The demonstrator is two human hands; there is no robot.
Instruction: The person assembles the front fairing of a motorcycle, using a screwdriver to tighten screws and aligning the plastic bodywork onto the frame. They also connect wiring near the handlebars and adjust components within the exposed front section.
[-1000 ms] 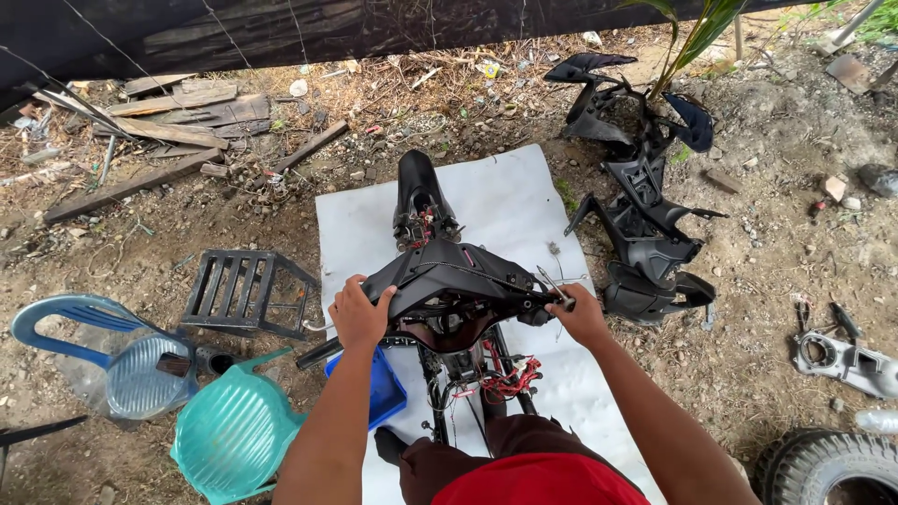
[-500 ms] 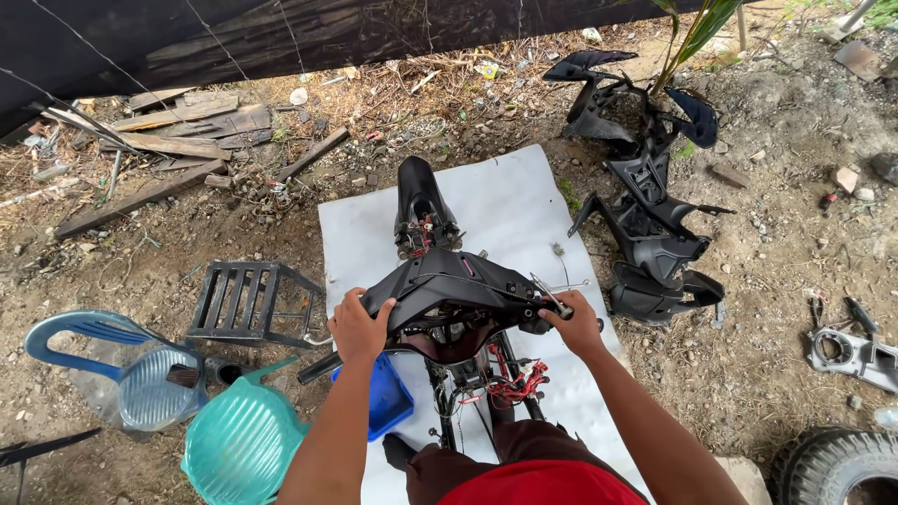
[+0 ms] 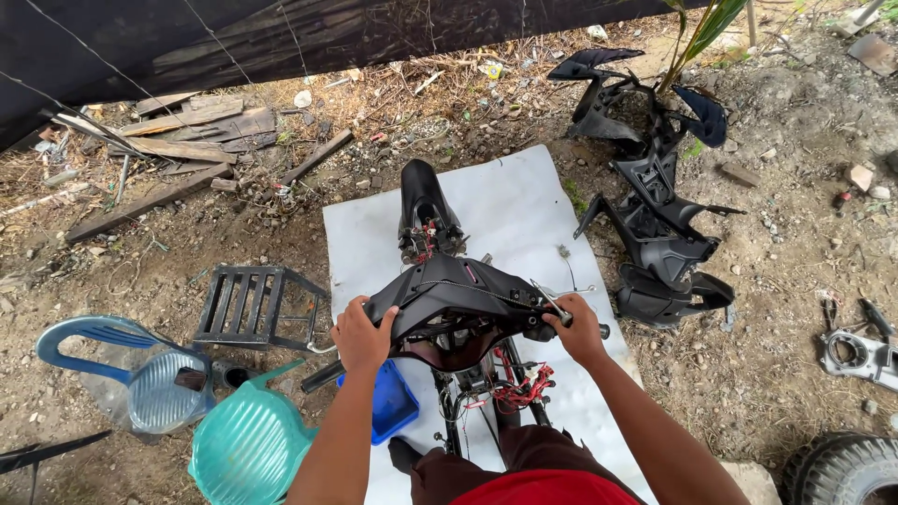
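Stripped scooter front end, standing on a white sheet laid over bare dirt. Left hand: fingers clamped on the left end of the black handlebar cover. Right hand: fingers closed around the right end, by the grip. Over the last second the cover has stayed between both hands, its position barely altered while the view drew nearer; it remains seated over the steering column, not lifted clear. Below it: red wiring, exposed. Ahead of it: black front fender, upright. Beside the left forearm: blue tray, partly hidden. Further left: black metal rack, teal plastic chair, blue plastic chair. To the right: heap of removed black body panels; a tyre at the lower corner.
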